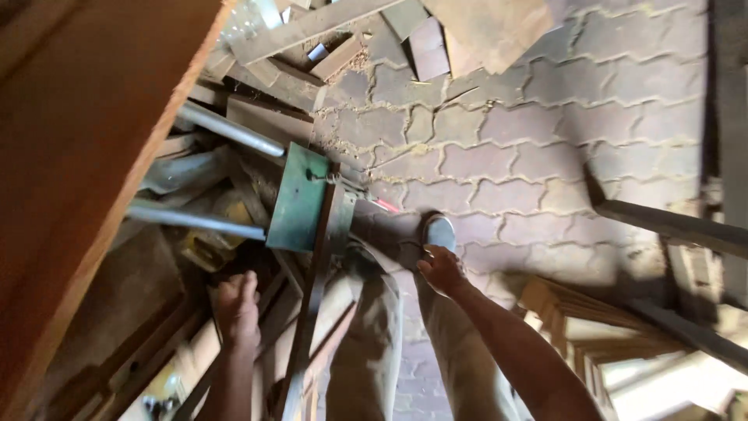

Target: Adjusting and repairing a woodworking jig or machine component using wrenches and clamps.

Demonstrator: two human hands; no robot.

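My left hand (238, 308) reaches down at the lower left with its fingers stretched forward. It holds nothing and hovers over dark wooden pieces beside a rusty metal bar (310, 312). Just ahead of it is a green metal plate (298, 199) with two steel rods (195, 220) running out to the left. My right hand (442, 269) hangs over my right thigh with its fingers curled and nothing visible in it. Beyond its knuckles is my grey shoe (439, 231) on the paving. My legs in khaki trousers (374, 343) fill the lower middle.
A large reddish wooden board (78, 156) covers the left side. Offcuts and planks (312, 47) lie heaped at the top with sawdust around them. Interlocking paving stones (545, 140) spread to the right. Wooden frames (592, 327) and dark beams (670, 222) stand at the lower right.
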